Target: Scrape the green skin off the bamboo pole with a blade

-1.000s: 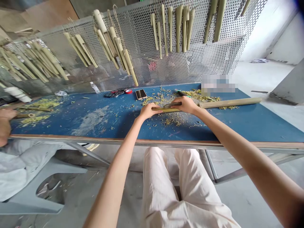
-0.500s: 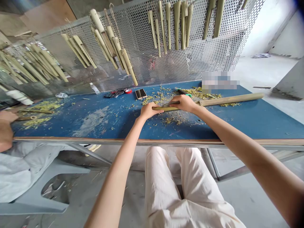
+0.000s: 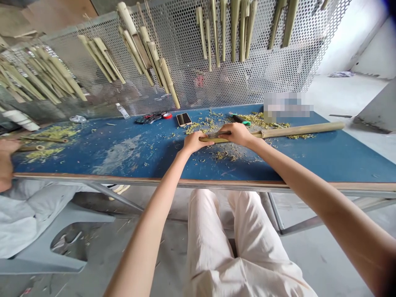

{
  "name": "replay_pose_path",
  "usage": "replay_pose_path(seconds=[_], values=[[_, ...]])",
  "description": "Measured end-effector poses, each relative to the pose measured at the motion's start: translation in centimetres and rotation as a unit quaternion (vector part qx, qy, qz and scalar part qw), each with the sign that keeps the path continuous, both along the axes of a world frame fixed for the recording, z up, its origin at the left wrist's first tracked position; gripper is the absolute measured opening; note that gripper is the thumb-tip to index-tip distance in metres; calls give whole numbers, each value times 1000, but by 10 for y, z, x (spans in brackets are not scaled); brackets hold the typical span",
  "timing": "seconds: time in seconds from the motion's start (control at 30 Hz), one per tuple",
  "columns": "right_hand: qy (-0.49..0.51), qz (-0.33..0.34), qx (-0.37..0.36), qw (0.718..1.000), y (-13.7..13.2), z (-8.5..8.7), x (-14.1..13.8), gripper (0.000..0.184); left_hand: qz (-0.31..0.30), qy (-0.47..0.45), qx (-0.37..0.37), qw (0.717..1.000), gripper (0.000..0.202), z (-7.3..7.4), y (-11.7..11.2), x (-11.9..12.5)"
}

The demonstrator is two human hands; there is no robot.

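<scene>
A long pale green bamboo pole (image 3: 297,130) lies across the blue workbench (image 3: 93,161), its far end pointing right. My left hand (image 3: 194,142) grips the pole's near end. My right hand (image 3: 235,134) closes around a knife whose dark blade (image 3: 219,134) rests on the bamboo between my hands. Most of the handle is hidden by my fingers. Yellow-green bamboo shavings (image 3: 222,156) lie around and under both hands.
A phone (image 3: 184,119), tape roll (image 3: 167,116), and green-handled tool (image 3: 239,119) lie beyond my hands. Bamboo pieces (image 3: 154,57) hang on a perforated metal screen (image 3: 198,86) behind the bench. At far left, a co-worker's hand (image 3: 8,147) holds a bamboo strip (image 3: 43,140).
My right hand and the knife have slid left along the bamboo, closer to my left hand. The pole's far end has risen slightly.
</scene>
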State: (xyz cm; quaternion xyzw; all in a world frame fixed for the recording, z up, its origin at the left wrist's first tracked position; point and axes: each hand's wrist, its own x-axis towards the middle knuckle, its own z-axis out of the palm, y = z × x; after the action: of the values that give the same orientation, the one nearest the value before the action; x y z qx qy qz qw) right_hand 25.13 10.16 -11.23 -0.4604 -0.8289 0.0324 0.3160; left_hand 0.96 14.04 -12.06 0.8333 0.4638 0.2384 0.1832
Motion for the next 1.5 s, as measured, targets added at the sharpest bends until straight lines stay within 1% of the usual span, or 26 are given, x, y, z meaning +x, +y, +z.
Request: replay_pose_path(seconds=[0.1, 0.23, 0.33, 0.43, 0.53, 0.6, 0.67, 0.73, 0.83, 0.9, 1.0, 1.07, 1.17, 1.23, 1.3, 1.37, 1.5], values=[[-8, 3, -11, 1000, 0, 1, 3, 20, 15, 35, 29, 999, 43, 0, -2, 1], [2, -14, -20, 1000, 1, 1, 13, 21, 16, 25, 27, 999, 46, 0, -3, 2], [-3, -17, -7, 1000, 1, 0, 5, 19, 20, 36, 33, 999, 44, 0, -3, 3], [-21, -3, 1, 1000, 0, 1, -4, 19, 26, 45, 34, 998, 43, 1, -4, 3], [-30, 1, -9, 1000, 1, 3, 3, 24, 21, 37, 27, 999, 43, 2, -5, 3], [-28, -10, -19, 999, 0, 4, 10, 29, 19, 37, 27, 999, 44, 2, -6, 3], [-30, -25, -20, 999, -1, 3, 12, 31, 22, 43, 30, 998, 43, 2, -6, 4], [-37, -27, -11, 999, -2, 3, 7, 27, 24, 54, 30, 998, 41, 2, -6, 4], [-48, -2, 4, 999, -3, 3, -3, 23, 29, 70, 28, 997, 42, 3, -6, 4], [-51, 5, -1, 999, -3, 5, -3, 22, 32, 67, 29, 997, 43, 3, -6, 3], [-54, -21, -33, 998, -2, 7, 7, 22, 31, 58, 30, 997, 43, 3, -7, 3], [-52, -40, -37, 997, -4, 7, 9, 23, 31, 56, 30, 998, 43, 3, -7, 4], [-48, -39, -8, 998, -7, 5, -3, 21, 38, 66, 27, 997, 44, 4, -7, 5], [-57, -24, 8, 998, -8, 4, -14, 21, 48, 74, 25, 996, 45, 5, -7, 5], [-67, -14, 16, 998, -8, 5, -19, 22, 55, 72, 22, 996, 46, 6, -7, 5], [-71, -20, 12, 997, -7, 6, -13, 22, 50, 63, 20, 997, 46, 6, -7, 5], [-60, -62, -17, 996, -4, 7, 8, 21, 35, 54, 22, 998, 43, 5, -8, 4]])
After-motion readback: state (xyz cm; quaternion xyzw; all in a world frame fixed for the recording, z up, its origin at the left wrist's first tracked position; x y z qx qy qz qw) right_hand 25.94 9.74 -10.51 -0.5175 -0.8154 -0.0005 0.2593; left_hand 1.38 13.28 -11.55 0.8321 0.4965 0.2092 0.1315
